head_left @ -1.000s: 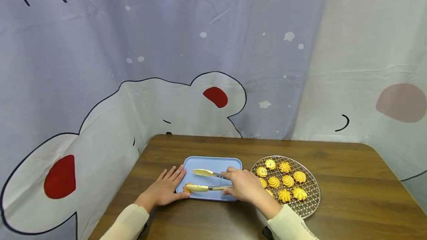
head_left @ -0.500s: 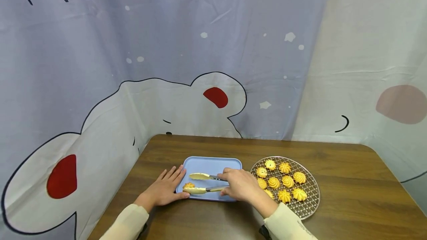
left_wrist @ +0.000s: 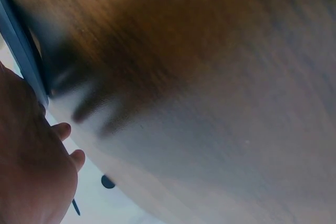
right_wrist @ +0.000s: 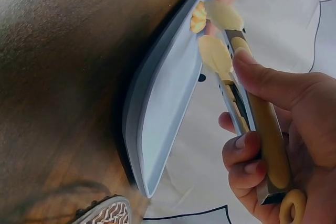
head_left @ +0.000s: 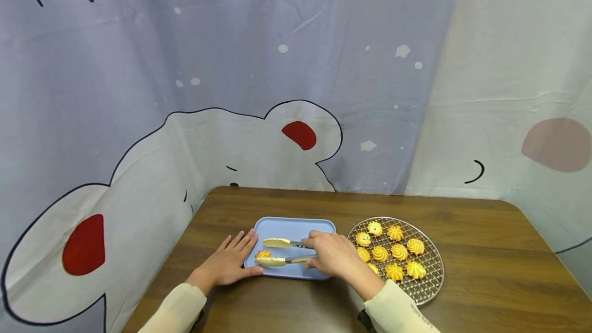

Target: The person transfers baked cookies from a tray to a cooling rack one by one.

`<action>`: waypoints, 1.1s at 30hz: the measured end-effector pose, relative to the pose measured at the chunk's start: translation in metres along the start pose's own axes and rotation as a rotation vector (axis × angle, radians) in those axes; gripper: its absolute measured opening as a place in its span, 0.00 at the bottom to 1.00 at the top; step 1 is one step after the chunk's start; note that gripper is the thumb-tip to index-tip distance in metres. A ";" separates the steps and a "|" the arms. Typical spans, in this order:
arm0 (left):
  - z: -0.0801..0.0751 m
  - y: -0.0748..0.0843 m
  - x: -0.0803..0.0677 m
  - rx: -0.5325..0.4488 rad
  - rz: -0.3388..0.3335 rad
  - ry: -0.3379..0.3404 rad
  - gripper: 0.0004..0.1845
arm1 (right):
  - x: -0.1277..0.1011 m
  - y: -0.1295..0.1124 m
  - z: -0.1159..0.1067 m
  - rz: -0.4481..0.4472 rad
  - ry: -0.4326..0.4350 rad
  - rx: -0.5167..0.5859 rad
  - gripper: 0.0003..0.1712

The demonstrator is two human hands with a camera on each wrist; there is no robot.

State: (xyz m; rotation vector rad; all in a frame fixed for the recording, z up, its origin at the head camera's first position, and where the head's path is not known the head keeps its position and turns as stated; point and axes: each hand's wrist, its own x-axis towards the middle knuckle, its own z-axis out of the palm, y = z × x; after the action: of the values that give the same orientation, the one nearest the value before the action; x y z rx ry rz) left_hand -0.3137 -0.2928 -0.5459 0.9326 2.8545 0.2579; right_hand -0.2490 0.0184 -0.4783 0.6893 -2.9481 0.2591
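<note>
My right hand (head_left: 335,255) grips a pair of yellow-tipped tongs (right_wrist: 265,135) over the light blue tray (head_left: 296,226). The tips of the tongs stand apart with nothing pinched between them. One golden piped cookie (head_left: 263,254) lies in the tray's near left corner, close to the lower tip; the right wrist view shows this cookie (right_wrist: 198,17) on the tray as well. With its fingers straight, my left hand (head_left: 229,261) rests at the tray's left edge, the thumb by the near corner. Only the back of this hand (left_wrist: 31,156) and some fingertips show in the left wrist view.
A round wire cooling rack (head_left: 432,284) stands right of the tray, with several piped cookies (head_left: 399,251) on it. My right forearm passes over its near left part. The wooden table (head_left: 490,251) backs onto a printed curtain (head_left: 370,91).
The tongs have come off the cookie: their tips have shifted slightly left and back, and the cookie now lies uncovered on the tray. My left hand has stayed put.
</note>
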 end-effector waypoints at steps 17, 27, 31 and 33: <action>0.001 -0.001 0.005 0.024 -0.008 -0.014 0.53 | 0.001 0.001 0.003 0.000 -0.019 0.004 0.30; 0.006 -0.007 0.007 0.021 -0.004 -0.009 0.53 | -0.003 0.002 0.000 0.006 0.028 0.021 0.30; 0.004 -0.005 0.005 0.021 -0.013 -0.018 0.53 | -0.007 0.005 -0.004 -0.001 0.040 0.024 0.31; 0.004 -0.004 0.005 0.022 -0.018 -0.019 0.53 | -0.010 0.007 -0.008 -0.002 0.042 0.028 0.31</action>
State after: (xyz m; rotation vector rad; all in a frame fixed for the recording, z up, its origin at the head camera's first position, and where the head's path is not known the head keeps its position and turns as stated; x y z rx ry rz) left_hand -0.3195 -0.2929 -0.5508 0.9074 2.8531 0.2146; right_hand -0.2429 0.0302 -0.4726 0.6812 -2.9090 0.3118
